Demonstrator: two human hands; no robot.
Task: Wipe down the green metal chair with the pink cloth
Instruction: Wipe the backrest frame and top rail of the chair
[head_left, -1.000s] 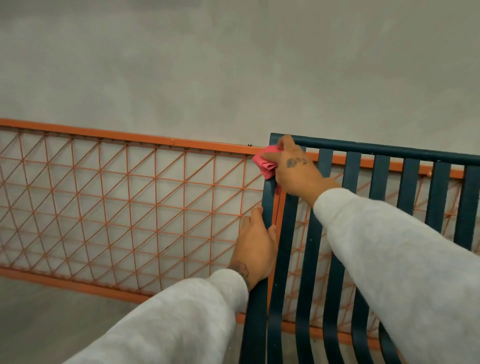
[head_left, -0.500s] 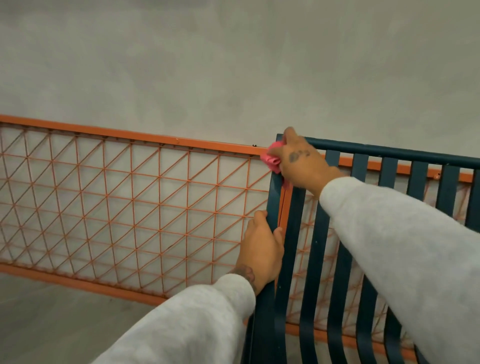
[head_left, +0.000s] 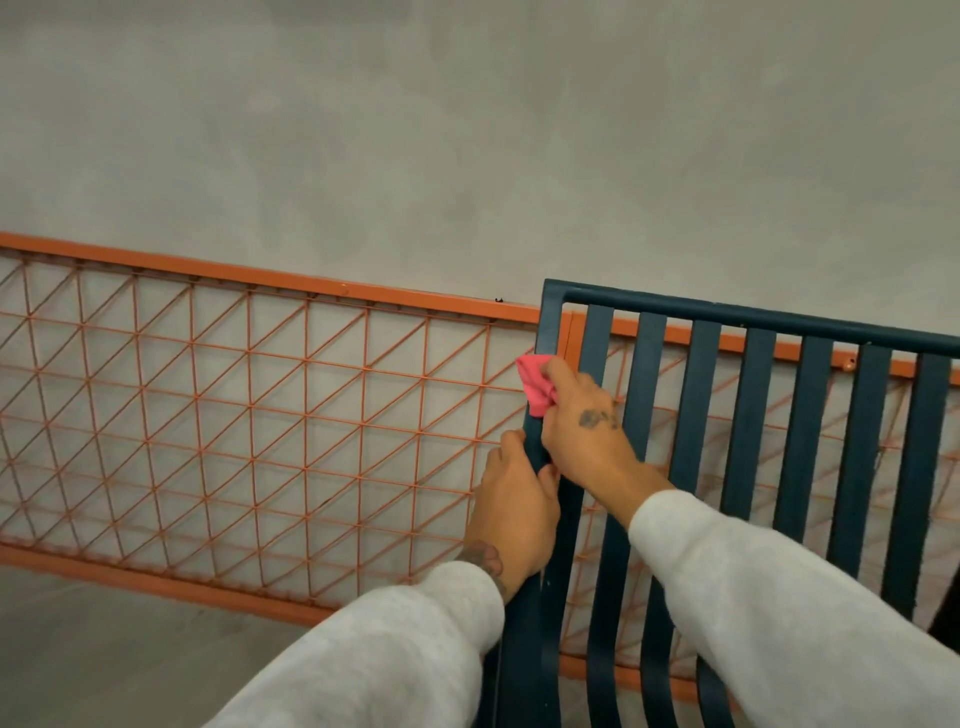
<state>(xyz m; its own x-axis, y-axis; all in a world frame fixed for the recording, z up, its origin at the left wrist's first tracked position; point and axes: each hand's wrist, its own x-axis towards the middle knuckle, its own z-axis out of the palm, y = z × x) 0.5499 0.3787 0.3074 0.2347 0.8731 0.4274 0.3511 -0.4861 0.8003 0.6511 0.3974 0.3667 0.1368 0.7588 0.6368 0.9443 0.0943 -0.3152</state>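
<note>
Now your right hand (head_left: 584, 421) pinches the pink cloth (head_left: 536, 385) lower down the green chair's (head_left: 753, 395) left post than before. Your left hand (head_left: 517, 506) still grips that post just below.

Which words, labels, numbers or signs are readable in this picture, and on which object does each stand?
No text here can be read.
Dark tattoo on the back of the right hand: too blurred to read.
Wrist tattoo of the left hand: too blurred to read.
The pink cloth, green metal chair and orange railing show no marking.
</note>
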